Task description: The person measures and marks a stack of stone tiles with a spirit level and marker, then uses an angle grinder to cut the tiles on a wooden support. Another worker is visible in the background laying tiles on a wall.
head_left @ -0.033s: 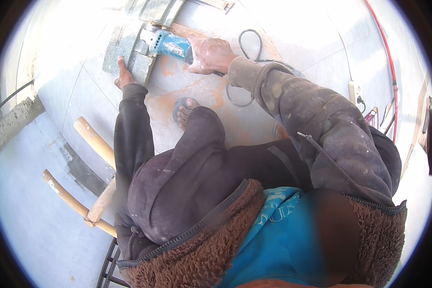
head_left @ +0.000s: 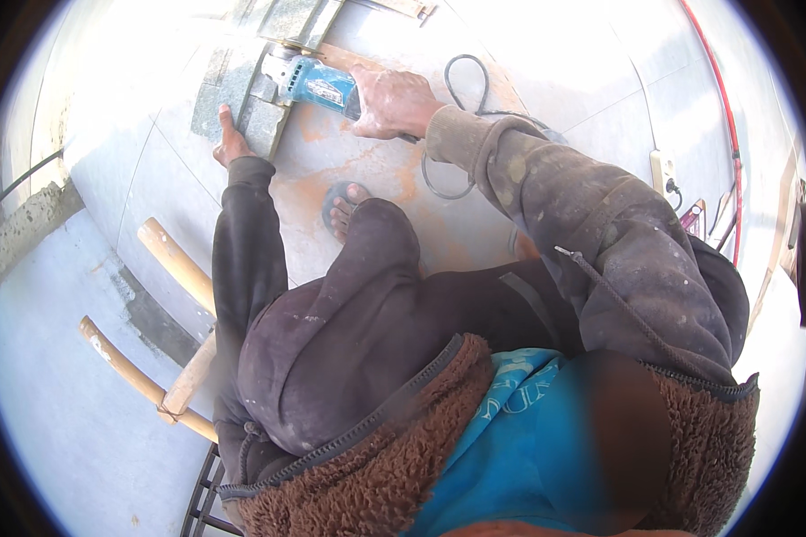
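Note:
My right hand [head_left: 390, 103] is closed around the rear body of a blue angle grinder [head_left: 321, 85]. The grinder's metal head points left, with its disc at a grey-green stone slab [head_left: 264, 130]; the disc's contact is too small to make out. At the slab's near edge is my left hand [head_left: 231, 143]. Its thumb lies on top of the stone while the other fingers are mostly hidden, gripping the edge. Another grey-green stone piece [head_left: 300, 20] lies just beyond, at the top of the view.
A grey cord [head_left: 468, 59] loops on the tiled floor right of the grinder. Farther right are a white socket block [head_left: 663, 170] with a plug and a red hose [head_left: 730, 125]. Wooden poles [head_left: 175, 259] stand at my left. My sandalled foot [head_left: 345, 210] is below the slab.

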Demonstrator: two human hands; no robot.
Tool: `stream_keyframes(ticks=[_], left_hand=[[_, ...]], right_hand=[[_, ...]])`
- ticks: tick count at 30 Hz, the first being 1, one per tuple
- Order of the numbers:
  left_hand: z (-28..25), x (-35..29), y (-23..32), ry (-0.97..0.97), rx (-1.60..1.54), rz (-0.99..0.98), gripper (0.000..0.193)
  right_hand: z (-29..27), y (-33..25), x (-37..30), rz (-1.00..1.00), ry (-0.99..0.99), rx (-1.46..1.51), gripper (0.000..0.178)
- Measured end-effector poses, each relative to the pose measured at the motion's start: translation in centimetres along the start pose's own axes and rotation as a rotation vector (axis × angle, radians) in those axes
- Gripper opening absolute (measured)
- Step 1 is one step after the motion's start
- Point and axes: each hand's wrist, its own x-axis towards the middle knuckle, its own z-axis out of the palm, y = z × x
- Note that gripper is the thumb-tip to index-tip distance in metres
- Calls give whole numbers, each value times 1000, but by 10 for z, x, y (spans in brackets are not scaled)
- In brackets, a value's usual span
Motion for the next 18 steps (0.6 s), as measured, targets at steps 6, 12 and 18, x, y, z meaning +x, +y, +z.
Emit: stream_keyframes(ticks=[6, 12, 18], left_hand=[[3, -4, 3, 30, 16, -18, 69], [5, 1, 0, 19, 16, -11, 73], [5, 5, -2, 33, 31, -15, 78]], right_hand=[[1, 5, -4, -2, -27, 3, 54], [-4, 8, -5, 7, -35, -7, 57], [-1, 9, -3, -10, -15, -10, 55]])
